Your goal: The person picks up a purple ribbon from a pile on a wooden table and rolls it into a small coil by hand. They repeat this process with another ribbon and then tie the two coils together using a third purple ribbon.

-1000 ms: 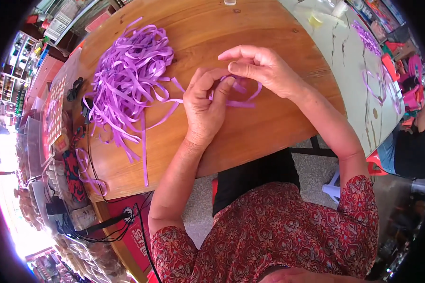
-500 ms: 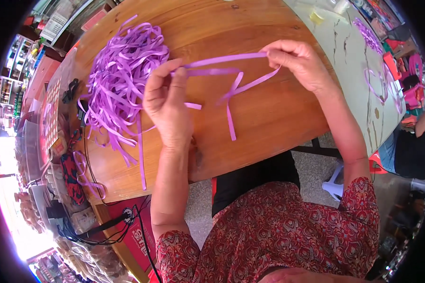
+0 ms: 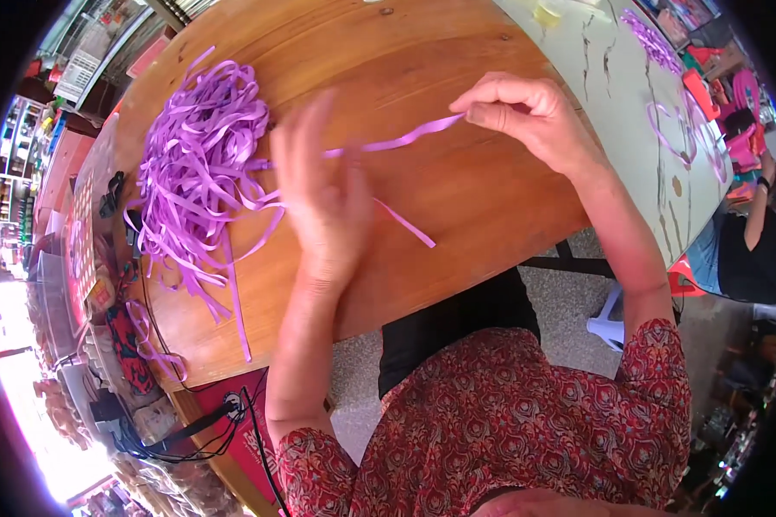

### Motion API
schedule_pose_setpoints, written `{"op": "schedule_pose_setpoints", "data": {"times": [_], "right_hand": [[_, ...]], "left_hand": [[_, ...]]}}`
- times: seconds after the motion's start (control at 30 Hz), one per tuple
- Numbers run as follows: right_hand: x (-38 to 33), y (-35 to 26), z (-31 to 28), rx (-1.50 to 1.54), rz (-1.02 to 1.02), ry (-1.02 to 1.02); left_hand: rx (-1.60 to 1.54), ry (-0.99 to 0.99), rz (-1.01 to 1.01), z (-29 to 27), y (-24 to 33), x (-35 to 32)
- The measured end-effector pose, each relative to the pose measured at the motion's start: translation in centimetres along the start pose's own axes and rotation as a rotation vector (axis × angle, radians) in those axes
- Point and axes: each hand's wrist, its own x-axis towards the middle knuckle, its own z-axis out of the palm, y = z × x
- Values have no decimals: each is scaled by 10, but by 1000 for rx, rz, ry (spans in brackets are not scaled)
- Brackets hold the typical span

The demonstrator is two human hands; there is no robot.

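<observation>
A purple ribbon [image 3: 414, 135] runs from my right hand [image 3: 530, 116] leftward, slack and slightly wavy. My right thumb and forefinger pinch its end above the wooden table. My left hand [image 3: 319, 194] is blurred, its fingers stretched upward and the thumb apart. The ribbon passes behind that hand, so its far part is hidden. Just left of my left hand lies a tangled heap of purple ribbons [image 3: 203, 142], with loose ends trailing toward the table's near edge. Another ribbon end [image 3: 405, 222] lies on the wood right of my left hand.
The wooden table [image 3: 457, 233] meets a white marbled table [image 3: 655, 181] at the right, where more purple ribbon [image 3: 651, 41] lies. A person in dark clothes [image 3: 754, 258] sits beyond it. Black cables [image 3: 185, 431] hang at the lower left. A stool [image 3: 608, 323] stands below.
My left fingers have left the ribbon they pinched and spread out. The ribbon taut between my hands is now slack. My right hand has shifted slightly left, still pinching.
</observation>
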Motion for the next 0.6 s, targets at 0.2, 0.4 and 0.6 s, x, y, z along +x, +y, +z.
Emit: {"op": "schedule_pose_setpoints", "data": {"times": [0.2, 0.4, 0.6], "right_hand": [[-3, -28, 7, -262, -303, 61], [-9, -31, 6, -480, -382, 159], [-17, -21, -9, -238, -221, 123]], "left_hand": [[-755, -271, -439, 30, 44, 11], [-1045, -354, -855, 37, 47, 1], [-896, -248, -811, 38, 34, -4]]}}
